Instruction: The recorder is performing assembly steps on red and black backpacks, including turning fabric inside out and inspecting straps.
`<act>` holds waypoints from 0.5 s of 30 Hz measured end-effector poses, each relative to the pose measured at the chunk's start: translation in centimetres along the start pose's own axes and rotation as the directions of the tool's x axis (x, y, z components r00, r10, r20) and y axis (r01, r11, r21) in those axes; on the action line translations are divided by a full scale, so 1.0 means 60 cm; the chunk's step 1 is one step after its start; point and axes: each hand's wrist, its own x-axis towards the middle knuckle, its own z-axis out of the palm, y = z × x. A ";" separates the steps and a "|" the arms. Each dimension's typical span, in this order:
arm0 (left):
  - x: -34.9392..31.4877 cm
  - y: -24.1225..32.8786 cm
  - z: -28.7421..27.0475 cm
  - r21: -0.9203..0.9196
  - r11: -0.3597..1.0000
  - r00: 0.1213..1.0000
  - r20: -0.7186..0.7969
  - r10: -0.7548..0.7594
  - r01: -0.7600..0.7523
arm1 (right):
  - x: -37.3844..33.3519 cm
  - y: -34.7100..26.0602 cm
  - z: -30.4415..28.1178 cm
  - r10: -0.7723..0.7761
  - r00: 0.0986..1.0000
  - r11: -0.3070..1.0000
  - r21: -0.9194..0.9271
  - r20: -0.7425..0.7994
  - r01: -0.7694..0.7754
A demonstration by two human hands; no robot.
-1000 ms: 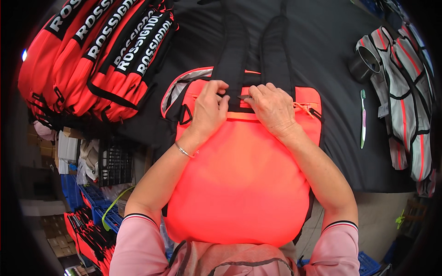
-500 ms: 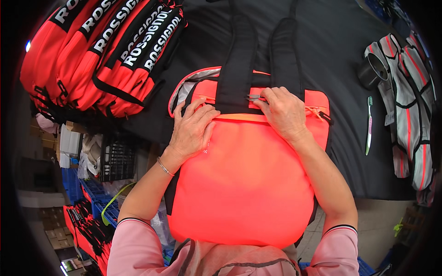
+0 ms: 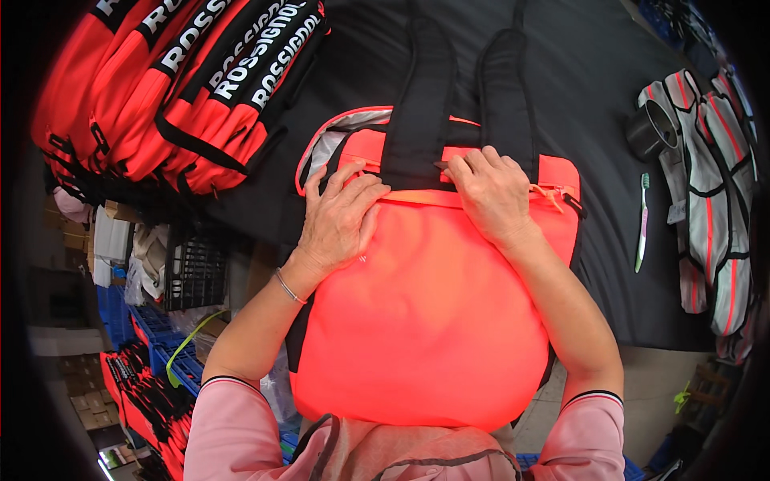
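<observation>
**Both hands at the zip line of a neon-orange bag**

A neon-orange fabric backpack (image 3: 425, 313) lies flat on the black cloth-covered table (image 3: 609, 240), its two black padded straps (image 3: 461, 88) pointing away from the person. The left hand (image 3: 341, 220) rests flat on the upper left corner, fingers spread, gripping nothing. The right hand (image 3: 493, 192) presses on the top edge, fingertips curled at the zip; whether it pinches the slider cannot be told. A stack of red bags (image 3: 176, 88) sits left.

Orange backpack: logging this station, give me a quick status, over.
Left hand flat on the orange backpack, near its open top corner. Right hand pinching at the zipper line by the black straps. Nothing in the way.
</observation>
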 end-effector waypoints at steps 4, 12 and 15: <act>-0.002 -0.006 0.008 0.008 1.000 0.999 -0.034 -0.005 0.005 | 0.009 0.003 0.003 0.152 0.986 0.982 0.098 0.072 -0.159; -0.001 -0.005 0.007 -0.001 1.000 0.999 -0.028 -0.023 0.023 | 0.008 0.002 -0.005 0.309 0.943 0.927 0.185 0.122 -0.327; 0.004 -0.003 0.003 0.005 1.000 0.995 -0.103 -0.001 0.002 | 0.007 0.002 -0.002 0.271 0.957 0.947 0.151 0.101 -0.285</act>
